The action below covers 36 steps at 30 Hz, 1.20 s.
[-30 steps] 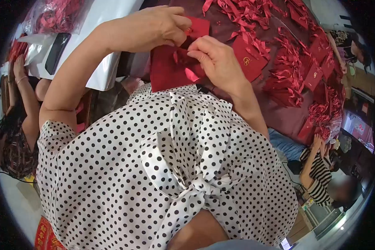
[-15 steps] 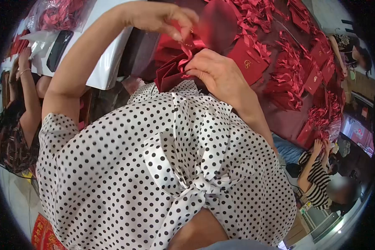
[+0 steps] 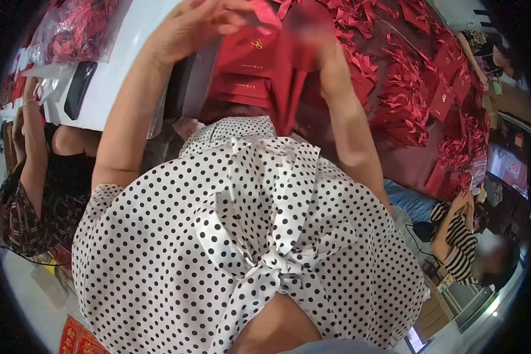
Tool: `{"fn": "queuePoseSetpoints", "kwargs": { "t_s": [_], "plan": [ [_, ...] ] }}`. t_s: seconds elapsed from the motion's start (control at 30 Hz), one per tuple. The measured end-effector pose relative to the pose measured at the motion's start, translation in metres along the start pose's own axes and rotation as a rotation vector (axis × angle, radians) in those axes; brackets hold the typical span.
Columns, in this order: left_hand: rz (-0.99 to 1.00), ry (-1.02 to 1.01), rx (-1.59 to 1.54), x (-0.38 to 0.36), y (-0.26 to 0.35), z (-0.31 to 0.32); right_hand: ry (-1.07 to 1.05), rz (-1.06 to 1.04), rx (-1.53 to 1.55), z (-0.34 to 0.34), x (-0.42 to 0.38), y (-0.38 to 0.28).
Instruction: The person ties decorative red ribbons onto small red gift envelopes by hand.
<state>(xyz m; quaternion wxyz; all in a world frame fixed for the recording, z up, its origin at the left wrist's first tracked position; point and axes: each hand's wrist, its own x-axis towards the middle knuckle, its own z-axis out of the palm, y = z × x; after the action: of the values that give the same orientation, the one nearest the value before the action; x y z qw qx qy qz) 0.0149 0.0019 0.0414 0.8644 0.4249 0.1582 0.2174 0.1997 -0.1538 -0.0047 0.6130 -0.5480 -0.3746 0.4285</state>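
My left hand (image 3: 197, 26) is at the top, its fingers stretched out and a little blurred. Just beyond its fingertips is a pink-red ribbon (image 3: 266, 13). My right hand (image 3: 324, 50), partly smeared, grips a dark red paper gift bag (image 3: 292, 88), which stands nearly edge-on above my lap. The fingers of that hand are mostly hidden behind the blur. Left of this bag lie more red gift bags (image 3: 245, 62) with a gold logo and small print, overlapping on the table.
Heaps of red bags with ribbons (image 3: 401, 100) cover the dark red table (image 3: 389, 159) on the right. On a white surface (image 3: 138, 29) at left are a plastic bag of ribbons (image 3: 79, 35) and a dark phone (image 3: 79, 88). People sit on both sides.
My left hand has released the ribbon it pinched at the bag's top and moved up and left. My right hand has moved up and right, and the bag has turned edge-on.
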Motion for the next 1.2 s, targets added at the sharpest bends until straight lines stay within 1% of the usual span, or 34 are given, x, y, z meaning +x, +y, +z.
{"fn": "queuePoseSetpoints", "kwargs": {
  "t_s": [0.07,0.1,0.13,0.17,0.2,0.27,0.3,0.37,0.4,0.43,0.5,0.53,0.57,0.6,0.63,0.67,0.7,0.73,0.77,0.8,0.83,0.87,0.9,0.93,0.97,1.03,1.07,1.13,1.17,1.2],
  "plan": [
    [0.145,0.250,0.160,0.016,-0.036,-0.005,-0.052,0.472,0.674,0.008,0.011,-0.012],
    [0.165,0.382,0.206,0.022,-0.056,-0.032,-0.057,0.467,0.672,0.005,0.013,-0.009],
    [0.268,0.392,0.256,0.018,-0.061,-0.024,-0.068,0.452,0.663,0.011,-0.001,-0.011],
    [0.370,0.401,0.304,0.013,-0.067,-0.014,-0.077,0.438,0.653,0.013,0.009,-0.004],
    [0.372,0.369,0.417,0.006,-0.068,-0.006,-0.085,0.427,0.644,0.016,0.000,-0.004],
    [0.425,0.239,0.718,-0.001,-0.070,0.007,-0.101,0.412,0.631,0.023,0.001,0.008],
    [0.517,0.154,0.844,0.000,-0.073,0.006,-0.111,0.410,0.626,0.026,0.001,0.015],
    [0.590,0.020,1.206,0.003,-0.068,0.008,-0.132,0.395,0.617,0.027,-0.004,0.024],
    [0.459,0.002,1.226,0.002,-0.067,0.013,-0.139,0.383,0.611,0.032,-0.003,0.030],
    [0.462,-0.005,1.224,0.003,-0.066,0.014,-0.142,0.368,0.603,0.030,-0.010,0.030],
    [0.128,0.021,0.960,0.005,-0.066,0.015,-0.137,0.333,0.584,0.036,-0.022,0.036],
    [0.161,0.018,0.836,0.004,-0.065,0.014,-0.132,0.315,0.574,0.045,-0.025,0.041],
    [0.040,0.005,0.902,0.003,-0.058,0.009,-0.126,0.299,0.566,0.051,0.005,0.060],
    [-0.068,-0.030,0.892,0.002,-0.052,0.001,-0.123,0.286,0.556,0.045,0.005,0.064],
    [-0.019,-0.087,0.868,0.003,-0.053,-0.009,-0.125,0.275,0.545,0.040,0.005,0.067],
    [-0.047,-0.054,0.837,-0.001,-0.050,-0.017,-0.129,0.264,0.535,0.036,0.003,0.071],
    [-0.076,-0.021,0.807,-0.006,-0.041,-0.018,-0.110,0.212,0.293,0.006,0.035,0.129],
    [-0.052,0.045,0.816,-0.007,-0.037,-0.029,-0.092,0.159,0.051,-0.028,0.067,0.179],
    [-0.065,0.062,0.811,-0.008,-0.031,-0.033,0.059,0.050,-0.327,-0.025,0.046,0.100],
    [-0.078,0.082,0.807,-0.009,-0.025,-0.037,0.141,0.211,-0.289,-0.038,0.055,0.088],
    [-0.052,0.045,0.995,-0.007,-0.022,-0.043,0.213,0.065,-0.561,-0.054,0.072,0.089],
    [-0.021,0.040,1.033,-0.006,-0.027,-0.043,0.195,-0.006,-0.862,-0.063,0.081,0.078],
    [0.012,0.035,1.072,-0.005,-0.036,-0.044,0.131,-0.112,-0.930,-0.070,0.092,0.084],
    [-0.002,0.002,1.225,0.002,-0.045,-0.051,0.066,-0.221,-0.997,-0.072,0.105,0.089],
    [-0.010,0.028,1.201,0.005,-0.058,-0.054,-0.042,-0.346,-1.115,-0.071,0.118,0.095],
    [-0.019,-0.007,1.127,0.015,-0.078,-0.056,-0.249,-0.364,-1.275,-0.061,0.136,0.108],
    [-0.030,-0.032,1.090,0.020,-0.086,-0.062,-0.312,-0.250,-1.252,-0.058,0.142,0.116],
    [-0.166,-0.062,0.865,0.024,-0.085,-0.061,-0.378,-0.245,-1.382,-0.057,0.154,0.131],
    [-0.223,-0.079,0.691,0.025,-0.087,-0.070,-0.406,-0.249,-1.351,-0.062,0.163,0.137],
    [-0.228,-0.081,0.625,0.024,-0.086,-0.076,-0.393,-0.292,-1.313,-0.067,0.167,0.143]
  ]
}}
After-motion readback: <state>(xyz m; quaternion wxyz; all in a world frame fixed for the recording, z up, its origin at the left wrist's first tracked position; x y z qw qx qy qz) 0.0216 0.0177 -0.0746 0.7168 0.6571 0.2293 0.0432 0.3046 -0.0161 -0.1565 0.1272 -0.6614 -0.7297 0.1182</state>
